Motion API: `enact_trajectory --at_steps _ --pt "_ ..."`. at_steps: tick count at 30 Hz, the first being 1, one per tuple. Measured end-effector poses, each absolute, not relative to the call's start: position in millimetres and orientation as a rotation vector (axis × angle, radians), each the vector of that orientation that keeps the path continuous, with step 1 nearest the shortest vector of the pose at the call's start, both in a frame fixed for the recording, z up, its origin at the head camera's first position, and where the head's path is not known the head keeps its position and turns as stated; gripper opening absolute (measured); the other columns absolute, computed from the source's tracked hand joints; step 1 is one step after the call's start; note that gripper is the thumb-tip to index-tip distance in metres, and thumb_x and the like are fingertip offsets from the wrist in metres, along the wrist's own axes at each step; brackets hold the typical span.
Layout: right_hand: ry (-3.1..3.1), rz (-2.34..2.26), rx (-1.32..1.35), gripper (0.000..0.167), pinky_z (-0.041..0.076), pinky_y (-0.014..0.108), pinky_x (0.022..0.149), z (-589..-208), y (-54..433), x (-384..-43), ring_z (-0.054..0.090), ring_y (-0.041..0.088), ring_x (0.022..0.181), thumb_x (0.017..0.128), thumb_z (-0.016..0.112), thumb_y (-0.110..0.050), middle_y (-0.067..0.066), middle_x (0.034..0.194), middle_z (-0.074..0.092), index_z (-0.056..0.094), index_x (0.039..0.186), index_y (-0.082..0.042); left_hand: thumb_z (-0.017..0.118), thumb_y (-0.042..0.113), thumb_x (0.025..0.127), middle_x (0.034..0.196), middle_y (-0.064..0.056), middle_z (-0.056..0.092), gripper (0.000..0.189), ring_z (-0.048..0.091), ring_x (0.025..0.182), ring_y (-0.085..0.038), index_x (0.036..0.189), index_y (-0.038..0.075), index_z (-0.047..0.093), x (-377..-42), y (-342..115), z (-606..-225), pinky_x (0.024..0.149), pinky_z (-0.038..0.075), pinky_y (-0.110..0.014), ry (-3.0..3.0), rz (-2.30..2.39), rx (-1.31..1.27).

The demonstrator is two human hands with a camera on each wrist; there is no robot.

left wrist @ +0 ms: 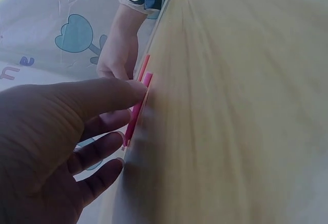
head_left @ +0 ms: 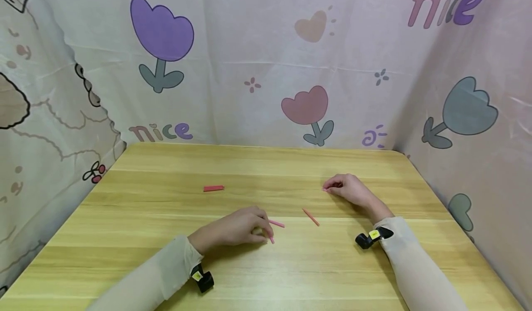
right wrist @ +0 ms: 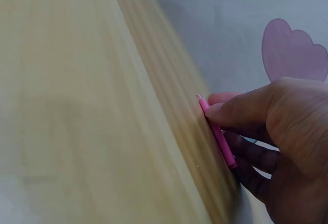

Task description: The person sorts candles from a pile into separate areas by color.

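Observation:
In the head view my left hand [head_left: 238,228] is low over the table at centre, its thumb and fingers pinching a thin pink stick [head_left: 272,240]. A second pink stick [head_left: 276,223] pokes out beside the fingertips; whether they touch it is hidden. The left wrist view shows the thumb against a pink stick [left wrist: 134,116]. Farther right, my right hand [head_left: 351,190] pinches another slim pink stick [right wrist: 218,134], narrow at one end, close to the tabletop. An orange stick [head_left: 311,217] lies between the hands.
A pair of red sticks [head_left: 214,188] lies side by side at the left of the wooden table [head_left: 166,163]. Printed cloth [head_left: 232,70] hangs behind the table and along both sides. Each wrist carries a small black camera.

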State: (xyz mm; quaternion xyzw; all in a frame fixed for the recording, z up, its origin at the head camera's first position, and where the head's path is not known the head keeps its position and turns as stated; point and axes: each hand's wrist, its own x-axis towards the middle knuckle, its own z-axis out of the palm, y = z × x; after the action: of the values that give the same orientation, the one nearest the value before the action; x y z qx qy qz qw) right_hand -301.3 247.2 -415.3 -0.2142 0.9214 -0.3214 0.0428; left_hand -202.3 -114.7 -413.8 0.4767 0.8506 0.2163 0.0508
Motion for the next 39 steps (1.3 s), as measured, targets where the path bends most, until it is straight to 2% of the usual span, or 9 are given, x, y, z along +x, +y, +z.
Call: enact_trajectory --at_steps 8,22,26,33,39 --pt "2.788 -1.022 -0.653 0.013 0.047 0.040 0.086 -417 245 -295 0.059 0.020 0.095 0.092 0.067 -0.009 0.002 0.101 0.068 0.075 0.102 -0.013 0.073 0.025 0.090 0.095 0.014 0.058 0.007 0.049 0.089 -0.003 0.096 0.026 0.075 -201 -116 -414 0.084 0.043 -0.023 2.622 0.631 1.449" --pt "2.754 -1.078 -0.674 0.012 0.048 0.040 0.086 -420 245 -290 0.061 0.019 0.094 0.091 0.070 -0.010 0.001 0.099 0.069 0.075 0.101 -0.013 0.074 0.020 0.089 0.105 0.007 0.061 0.006 0.055 0.101 -0.011 0.095 0.022 0.074 -203 -122 -414 0.093 0.045 -0.030 2.681 0.616 1.479" --pt "2.748 -1.092 -0.662 0.013 0.048 0.039 0.085 -420 246 -290 0.061 0.019 0.094 0.090 0.070 -0.010 0.002 0.099 0.069 0.075 0.102 -0.012 0.075 0.020 0.088 0.099 0.008 0.059 0.004 0.053 0.095 -0.009 0.090 0.022 0.073 -204 -121 -415 0.088 0.045 -0.027 2.678 0.620 1.516" --pt "2.753 -1.083 -0.643 0.013 0.048 0.037 0.083 -419 246 -290 0.060 0.018 0.091 0.090 0.070 -0.012 0.001 0.098 0.068 0.075 0.103 -0.012 0.073 0.018 0.089 0.079 0.013 0.052 0.005 0.045 0.080 -0.005 0.086 0.021 0.071 -204 -120 -414 0.075 0.040 -0.022 2.655 0.601 1.490" --pt "2.736 -1.087 -0.655 0.014 0.048 0.034 0.082 -419 248 -290 0.059 0.018 0.090 0.091 0.070 -0.012 0.002 0.098 0.068 0.074 0.104 -0.011 0.072 0.013 0.087 0.076 0.016 0.052 0.008 0.047 0.073 0.000 0.085 0.021 0.070 -203 -119 -411 0.070 0.042 -0.018 2.619 0.569 1.443"
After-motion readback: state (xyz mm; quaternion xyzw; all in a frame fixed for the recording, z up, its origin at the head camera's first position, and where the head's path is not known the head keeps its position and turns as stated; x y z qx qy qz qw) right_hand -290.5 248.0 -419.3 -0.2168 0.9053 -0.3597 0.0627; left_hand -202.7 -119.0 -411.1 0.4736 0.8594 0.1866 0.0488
